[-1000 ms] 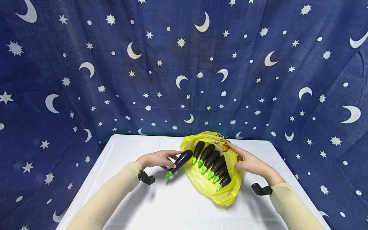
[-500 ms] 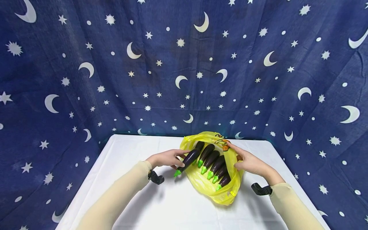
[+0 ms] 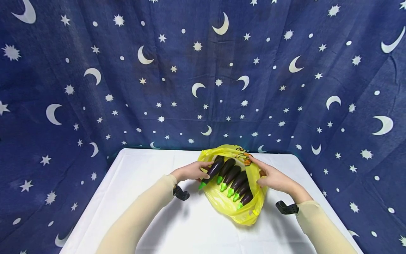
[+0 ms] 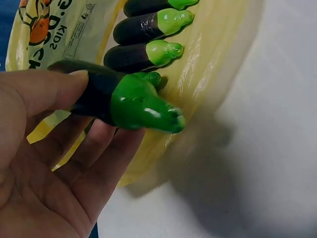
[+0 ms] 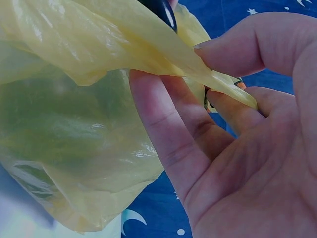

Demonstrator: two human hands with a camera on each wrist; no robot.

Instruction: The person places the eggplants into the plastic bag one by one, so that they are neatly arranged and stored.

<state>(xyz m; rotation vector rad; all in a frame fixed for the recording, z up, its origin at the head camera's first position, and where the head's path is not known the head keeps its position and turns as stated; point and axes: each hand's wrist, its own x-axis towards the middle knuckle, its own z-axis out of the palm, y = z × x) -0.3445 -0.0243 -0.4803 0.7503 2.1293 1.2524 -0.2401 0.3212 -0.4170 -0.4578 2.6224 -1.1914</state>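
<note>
My left hand (image 3: 191, 171) holds a glossy dark eggplant (image 3: 212, 170) with a green stem end, over the left side of a yellow plastic bag (image 3: 216, 198). In the left wrist view, thumb and fingers grip this eggplant (image 4: 141, 105) by its dark body, its green end pointing away from the palm. Several similar eggplants (image 3: 238, 181) lie side by side inside the bag, green ends toward the front. My right hand (image 3: 275, 179) holds the bag's right rim. In the right wrist view, the yellow film (image 5: 74, 134) runs between its thumb and fingers.
The bag lies on a table with a white cloth (image 3: 158, 211), its mouth spread wide. Behind the table hangs a dark blue curtain (image 3: 177, 127) with moons and stars. Each wrist wears a black camera mount, such as the left one (image 3: 181, 193).
My left hand has moved right with the eggplant, from beside the bag to over its left part, now overlapping the leftmost eggplant inside. My right hand keeps its hold on the rim.
</note>
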